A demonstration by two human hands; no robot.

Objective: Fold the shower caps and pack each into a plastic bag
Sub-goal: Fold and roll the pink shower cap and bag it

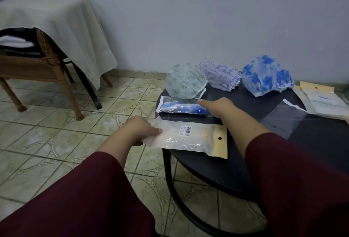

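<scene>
Left hand: your left hand (140, 130), left of centre in the frame, pinches the open end of a frosted pouch (188, 139), thumb on top and the other fingers underneath, so it hangs half off the surface edge where you can work its mouth.
Pouch: it has a barcode sticker and a tan header with a punched hole, and it lies across the near edge of the dark round surface (321, 138); it looks unfilled, though the frosting hides the inside.
Right hand: your right hand (217, 107), at centre, rests on the end of the packed bag (181, 108). Its thumb points left; the other fingers are hidden behind the hand, so I cannot tell whether they curl or lie flat.
Packed bag: a clear sleeve with a rolled blue-flowered cap inside, lying just beyond the pouch (probably being pushed aside as finished).
Caps waiting: a green cap (184, 82), a lilac cap (221, 76) and a blue-flowered cap (264, 76) sit unfolded in a row along the far side, upper right of centre, within your reach.
Spare bags: a clear sleeve (283, 117) lies flat right of your forearm, and more pouches (321, 100) lie at the right edge.
Progress: one cap looks packed and three remain.
</scene>
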